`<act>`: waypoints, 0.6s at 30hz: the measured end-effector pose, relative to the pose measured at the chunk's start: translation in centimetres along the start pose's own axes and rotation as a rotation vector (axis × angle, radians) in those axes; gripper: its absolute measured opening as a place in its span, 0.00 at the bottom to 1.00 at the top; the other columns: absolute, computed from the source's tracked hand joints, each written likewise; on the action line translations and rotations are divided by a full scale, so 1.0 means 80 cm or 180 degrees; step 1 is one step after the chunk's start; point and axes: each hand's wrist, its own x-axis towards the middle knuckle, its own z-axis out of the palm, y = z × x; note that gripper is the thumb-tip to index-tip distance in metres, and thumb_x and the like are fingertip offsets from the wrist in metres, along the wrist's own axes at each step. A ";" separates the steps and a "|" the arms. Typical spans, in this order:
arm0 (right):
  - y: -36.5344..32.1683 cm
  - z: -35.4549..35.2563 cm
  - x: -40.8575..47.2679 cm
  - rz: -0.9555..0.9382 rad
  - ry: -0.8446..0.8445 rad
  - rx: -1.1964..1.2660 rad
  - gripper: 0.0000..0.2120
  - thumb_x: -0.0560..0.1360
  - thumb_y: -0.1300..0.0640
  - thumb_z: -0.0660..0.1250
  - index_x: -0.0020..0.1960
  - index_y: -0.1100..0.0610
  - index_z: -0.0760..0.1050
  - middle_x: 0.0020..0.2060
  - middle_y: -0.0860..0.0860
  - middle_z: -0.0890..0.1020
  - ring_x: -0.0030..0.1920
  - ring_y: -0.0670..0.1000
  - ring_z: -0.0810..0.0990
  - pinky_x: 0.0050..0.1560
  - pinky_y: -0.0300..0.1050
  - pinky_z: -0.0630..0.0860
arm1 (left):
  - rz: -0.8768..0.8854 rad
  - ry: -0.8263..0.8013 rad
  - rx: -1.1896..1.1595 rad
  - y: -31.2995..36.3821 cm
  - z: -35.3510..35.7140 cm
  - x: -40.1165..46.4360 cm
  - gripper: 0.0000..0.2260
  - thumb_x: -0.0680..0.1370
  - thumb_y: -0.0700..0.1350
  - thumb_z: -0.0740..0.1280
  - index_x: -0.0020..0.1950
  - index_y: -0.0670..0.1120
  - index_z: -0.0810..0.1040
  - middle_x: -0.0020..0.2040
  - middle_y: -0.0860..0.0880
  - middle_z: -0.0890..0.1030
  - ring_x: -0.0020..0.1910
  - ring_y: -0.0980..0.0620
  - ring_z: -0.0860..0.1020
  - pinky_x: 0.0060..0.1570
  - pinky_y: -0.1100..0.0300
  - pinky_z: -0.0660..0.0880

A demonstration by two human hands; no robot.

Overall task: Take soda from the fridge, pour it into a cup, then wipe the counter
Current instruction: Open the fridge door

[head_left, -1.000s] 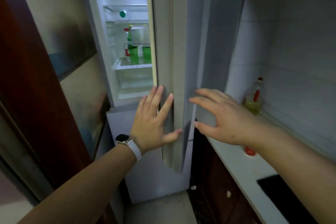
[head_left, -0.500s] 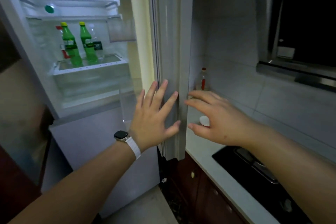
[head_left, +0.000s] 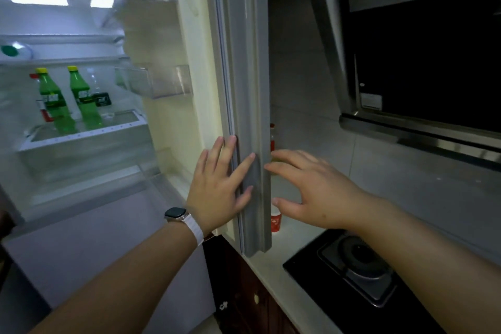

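counter (head_left: 291, 249) pale, beside open fridge (head_left: 81, 35); black stove (head_left: 357, 274) inset.

Two green bottles (head_left: 57, 100) with yellow caps are seen left of the grey door (head_left: 248, 89), whose inner lining is cream. A red cup (head_left: 276, 221) with a white mark is seen right of the door, on the white counter (head_left: 273, 268). The hob (head_left: 357, 279) is black. A white strap (head_left: 195, 228) is worn on the wrist below the door.

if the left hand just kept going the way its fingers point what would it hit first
Most likely nothing new: the left hand already lies flat against the open fridge door's edge, fingers pointing up along it. Depth is hard to judge.
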 end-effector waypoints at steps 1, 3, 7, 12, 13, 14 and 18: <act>0.010 0.000 0.001 -0.0008 0.0005 -0.0006 0.31 0.75 0.35 0.58 0.75 0.43 0.58 0.75 0.44 0.59 0.74 0.47 0.56 0.73 0.51 0.59 | 0.0016 -0.0009 0.0013 0.002 0.005 0.007 0.32 0.72 0.57 0.70 0.74 0.49 0.69 0.77 0.40 0.56 0.76 0.36 0.58 0.69 0.38 0.62; 0.032 0.000 0.002 -0.0033 -0.0007 -0.0014 0.31 0.75 0.35 0.57 0.75 0.43 0.57 0.75 0.44 0.59 0.74 0.47 0.56 0.72 0.51 0.60 | 0.0038 -0.0013 0.0028 0.008 0.014 0.022 0.35 0.71 0.58 0.70 0.75 0.48 0.67 0.77 0.40 0.57 0.75 0.36 0.58 0.68 0.38 0.62; 0.070 0.005 0.000 -0.0101 -0.0044 -0.0005 0.31 0.75 0.36 0.58 0.75 0.44 0.57 0.75 0.44 0.58 0.74 0.47 0.56 0.72 0.50 0.59 | 0.0050 -0.0070 0.0125 0.027 0.030 0.046 0.35 0.71 0.58 0.70 0.75 0.49 0.65 0.77 0.40 0.57 0.76 0.36 0.59 0.69 0.37 0.62; 0.102 0.013 0.001 -0.0198 -0.0085 -0.0062 0.31 0.75 0.36 0.58 0.75 0.44 0.58 0.75 0.45 0.59 0.75 0.49 0.56 0.71 0.48 0.57 | -0.0111 -0.0094 0.0292 0.038 0.049 0.068 0.34 0.72 0.58 0.69 0.76 0.48 0.66 0.77 0.38 0.58 0.76 0.37 0.58 0.69 0.36 0.61; 0.106 0.015 0.001 -0.0205 -0.0086 -0.0066 0.31 0.75 0.36 0.58 0.75 0.44 0.58 0.75 0.45 0.59 0.75 0.48 0.56 0.70 0.47 0.56 | -0.0118 -0.0131 0.0280 0.039 0.054 0.071 0.34 0.72 0.58 0.69 0.76 0.48 0.65 0.78 0.38 0.58 0.76 0.37 0.58 0.69 0.37 0.61; 0.110 0.015 0.002 -0.0201 -0.0093 -0.0082 0.31 0.75 0.36 0.58 0.75 0.44 0.58 0.75 0.45 0.59 0.75 0.48 0.56 0.70 0.46 0.55 | -0.0111 -0.0179 0.0260 0.040 0.060 0.075 0.35 0.73 0.58 0.69 0.76 0.48 0.65 0.78 0.38 0.58 0.76 0.37 0.57 0.69 0.37 0.62; 0.126 0.019 0.006 -0.0187 -0.0099 -0.0278 0.31 0.75 0.36 0.58 0.75 0.44 0.58 0.75 0.47 0.60 0.75 0.50 0.56 0.70 0.47 0.54 | -0.0060 -0.0294 0.0205 0.043 0.086 0.097 0.36 0.72 0.59 0.70 0.77 0.48 0.63 0.77 0.38 0.59 0.76 0.39 0.58 0.68 0.38 0.63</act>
